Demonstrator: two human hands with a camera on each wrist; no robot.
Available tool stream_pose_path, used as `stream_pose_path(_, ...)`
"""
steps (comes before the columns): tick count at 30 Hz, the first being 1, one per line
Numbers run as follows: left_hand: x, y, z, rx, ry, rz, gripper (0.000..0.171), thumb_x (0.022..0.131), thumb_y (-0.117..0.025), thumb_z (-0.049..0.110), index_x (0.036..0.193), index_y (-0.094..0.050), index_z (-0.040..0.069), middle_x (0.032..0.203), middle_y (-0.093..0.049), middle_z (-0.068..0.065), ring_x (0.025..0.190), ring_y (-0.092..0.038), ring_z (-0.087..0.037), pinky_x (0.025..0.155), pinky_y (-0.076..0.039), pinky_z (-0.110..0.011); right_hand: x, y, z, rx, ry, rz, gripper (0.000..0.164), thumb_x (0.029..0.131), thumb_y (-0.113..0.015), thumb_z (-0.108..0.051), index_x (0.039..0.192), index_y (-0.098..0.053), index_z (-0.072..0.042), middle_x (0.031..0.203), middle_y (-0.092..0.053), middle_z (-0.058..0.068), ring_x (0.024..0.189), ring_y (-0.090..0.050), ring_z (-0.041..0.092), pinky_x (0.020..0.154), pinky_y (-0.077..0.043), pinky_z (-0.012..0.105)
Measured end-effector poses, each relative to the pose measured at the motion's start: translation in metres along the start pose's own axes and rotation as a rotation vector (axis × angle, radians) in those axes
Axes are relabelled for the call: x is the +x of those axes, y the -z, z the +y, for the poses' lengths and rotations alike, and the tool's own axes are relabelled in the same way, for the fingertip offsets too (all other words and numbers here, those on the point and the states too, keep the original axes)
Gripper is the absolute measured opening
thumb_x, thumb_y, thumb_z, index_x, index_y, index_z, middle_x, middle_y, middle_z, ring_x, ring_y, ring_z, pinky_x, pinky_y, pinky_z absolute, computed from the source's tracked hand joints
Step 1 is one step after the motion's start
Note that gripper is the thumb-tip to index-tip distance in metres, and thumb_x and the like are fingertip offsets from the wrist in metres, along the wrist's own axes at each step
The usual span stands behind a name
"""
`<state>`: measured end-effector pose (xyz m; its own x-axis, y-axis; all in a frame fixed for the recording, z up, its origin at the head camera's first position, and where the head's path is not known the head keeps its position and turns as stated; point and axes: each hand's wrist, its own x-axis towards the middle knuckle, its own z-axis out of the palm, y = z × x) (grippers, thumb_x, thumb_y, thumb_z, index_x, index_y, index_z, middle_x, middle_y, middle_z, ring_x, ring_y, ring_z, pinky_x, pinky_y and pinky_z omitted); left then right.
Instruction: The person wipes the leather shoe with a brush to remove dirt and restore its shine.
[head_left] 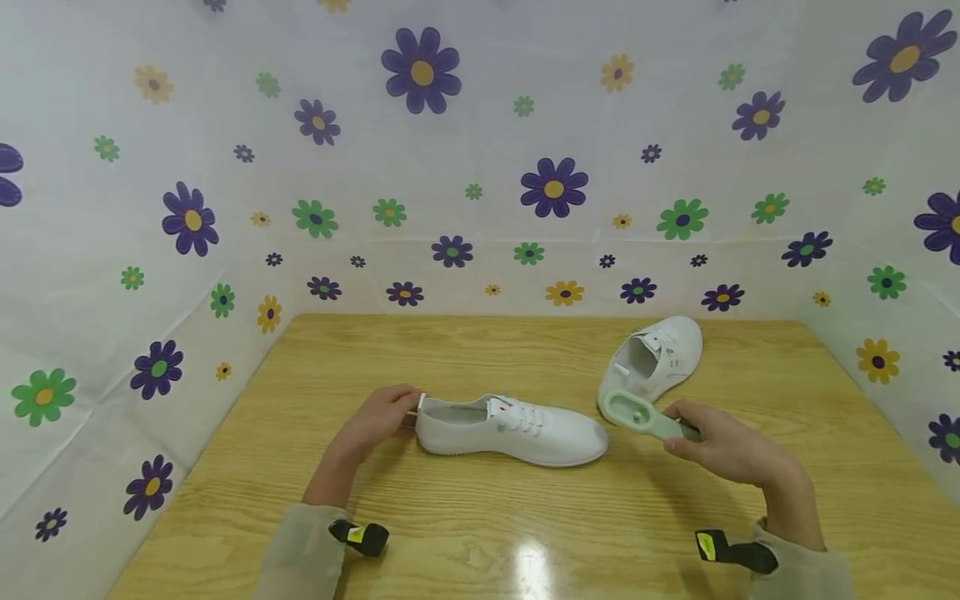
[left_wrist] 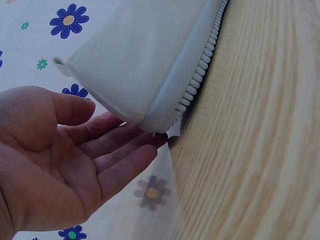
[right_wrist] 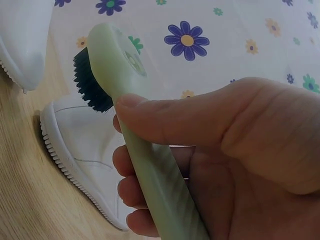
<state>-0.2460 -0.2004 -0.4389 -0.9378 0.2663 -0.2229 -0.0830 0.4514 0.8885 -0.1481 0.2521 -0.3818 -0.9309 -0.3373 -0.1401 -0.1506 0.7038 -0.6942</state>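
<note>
A white lace-up shoe [head_left: 558, 437] lies sole down on the wooden table, its toe pointing right. At its heel is my left hand [head_left: 381, 417]; the left wrist view has the fingers loosely extended, with their tips against the back of the heel [left_wrist: 145, 107]. My right hand [head_left: 723, 442] grips the handle of a pale green shoe brush [head_left: 637, 414], thumb along the top. Dark bristles [right_wrist: 90, 80] show on the brush head's underside in the right wrist view. The brush head is held between the first shoe's toe and a second white shoe [head_left: 678, 346].
The second shoe sits farther back on the right of the table [head_left: 450, 517], its toe pointing away. White cloth walls [head_left: 480, 150] with purple, green and yellow flowers enclose the table at the back and both sides. A black strap [head_left: 360, 536] circles each sleeve.
</note>
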Motion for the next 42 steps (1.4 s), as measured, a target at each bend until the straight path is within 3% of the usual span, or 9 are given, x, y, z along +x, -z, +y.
stream_pose_path(15, -0.004, 0.011, -0.008, -0.003, 0.011, -0.003, 0.036, 0.108, -0.039, 0.019, 0.127, -0.058, -0.005, 0.122, -0.062, -0.019, 0.106, -0.064, -0.027, 0.094, -0.051, -0.044, 0.015, -0.016, -0.018, 0.101, 0.061, -0.002, 0.025, 0.097, -0.059, -0.01, 0.115, -0.042, -0.002, 0.08, -0.055, 0.008, 0.064, -0.053, 0.019, 0.054, -0.043, 0.029)
stream_pose_path(19, -0.003, 0.012, -0.007, -0.023, 0.009, -0.011, 0.036, 0.108, -0.039, 0.018, 0.128, -0.057, -0.006, 0.121, -0.062, -0.019, 0.103, -0.064, -0.025, 0.092, -0.051, -0.042, 0.011, -0.016, -0.022, 0.126, 0.042, 0.047, 0.044, 0.106, -0.047, -0.024, 0.137, -0.034, 0.004, 0.114, -0.055, 0.026, 0.098, -0.058, 0.039, 0.08, -0.05, 0.047)
stream_pose_path(21, -0.003, 0.013, -0.006, -0.021, 0.01, -0.02, 0.036, 0.108, -0.038, 0.018, 0.128, -0.056, -0.006, 0.12, -0.062, -0.019, 0.102, -0.064, -0.025, 0.091, -0.052, -0.041, 0.007, -0.014, -0.023, 0.164, 0.022, 0.048, 0.06, 0.109, -0.038, -0.034, 0.149, -0.022, 0.008, 0.143, -0.038, 0.034, 0.128, -0.042, 0.051, 0.1, -0.04, 0.062)
stream_pose_path(23, -0.002, 0.013, -0.004, -0.023, 0.015, -0.026, 0.036, 0.109, -0.038, 0.018, 0.128, -0.056, -0.006, 0.12, -0.062, -0.019, 0.102, -0.063, -0.025, 0.091, -0.052, -0.041, 0.002, -0.011, -0.024, 0.182, 0.0, 0.038, 0.068, 0.11, -0.031, -0.039, 0.154, -0.01, 0.009, 0.158, -0.016, 0.034, 0.143, -0.018, 0.052, 0.109, -0.023, 0.067)
stream_pose_path(25, -0.001, 0.013, -0.002, -0.02, 0.017, -0.031, 0.035, 0.109, -0.038, 0.019, 0.127, -0.056, -0.006, 0.119, -0.062, -0.018, 0.103, -0.063, -0.025, 0.091, -0.052, -0.04, -0.001, -0.008, -0.024, 0.16, -0.016, 0.028, 0.064, 0.11, -0.031, -0.038, 0.152, -0.018, 0.01, 0.152, -0.028, 0.033, 0.139, -0.029, 0.051, 0.107, -0.031, 0.064)
stream_pose_path(28, -0.001, 0.014, 0.001, -0.02, 0.009, -0.043, 0.035, 0.109, -0.038, 0.018, 0.127, -0.056, -0.006, 0.119, -0.061, -0.019, 0.102, -0.063, -0.026, 0.091, -0.052, -0.04, -0.006, -0.004, -0.023, 0.114, -0.037, 0.019, 0.05, 0.109, -0.038, -0.031, 0.139, -0.035, 0.01, 0.124, -0.05, 0.024, 0.113, -0.049, 0.039, 0.086, -0.045, 0.048)
stream_pose_path(30, -0.001, 0.014, 0.003, -0.021, 0.006, -0.048, 0.035, 0.109, -0.039, 0.018, 0.127, -0.056, -0.006, 0.118, -0.062, -0.019, 0.102, -0.063, -0.026, 0.091, -0.052, -0.041, -0.009, -0.002, -0.02, 0.09, -0.054, 0.01, 0.041, 0.108, -0.043, -0.027, 0.128, -0.041, 0.009, 0.106, -0.05, 0.016, 0.098, -0.048, 0.031, 0.076, -0.042, 0.039)
stream_pose_path(34, -0.001, 0.015, 0.005, -0.025, 0.009, -0.05, 0.034, 0.108, -0.04, 0.017, 0.126, -0.057, -0.006, 0.117, -0.062, -0.018, 0.101, -0.064, -0.025, 0.091, -0.052, -0.041, -0.014, 0.0, -0.013, 0.085, -0.1, -0.009, 0.038, 0.106, -0.049, -0.024, 0.122, -0.043, 0.01, 0.1, -0.051, 0.013, 0.089, -0.049, 0.026, 0.071, -0.042, 0.036)
stream_pose_path(42, -0.001, 0.013, 0.0, -0.003, 0.024, -0.079, 0.035, 0.108, -0.041, 0.019, 0.128, -0.056, -0.005, 0.115, -0.061, -0.016, 0.101, -0.063, -0.026, 0.09, -0.052, -0.041, -0.018, 0.002, 0.006, 0.085, -0.226, -0.062, 0.031, 0.107, -0.044, -0.019, 0.114, -0.038, 0.011, 0.078, -0.048, 0.012, 0.065, -0.045, 0.022, 0.06, -0.04, 0.035)
